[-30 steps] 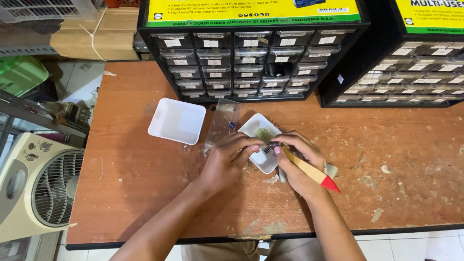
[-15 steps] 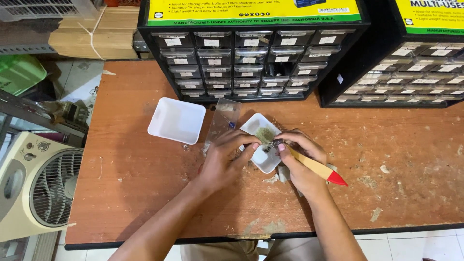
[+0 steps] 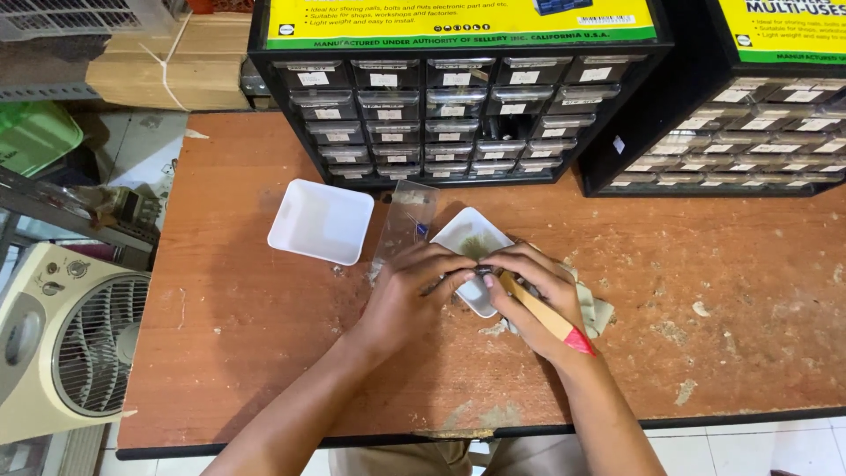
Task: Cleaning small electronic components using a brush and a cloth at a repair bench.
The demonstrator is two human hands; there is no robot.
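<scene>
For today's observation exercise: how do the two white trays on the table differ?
The left white tray lies free and looks bare; the right white tray is gripped by the left hand and right hand and holds greenish-brown residue. The left one shows whole; hands partly cover the right one. Both are white, shallow, roughly square.

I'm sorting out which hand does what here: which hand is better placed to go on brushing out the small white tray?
Right, most likely. The right hand holds the wooden brush at the small white tray; the left hand grips the tray's near side, so it seems busy steadying it.
</scene>
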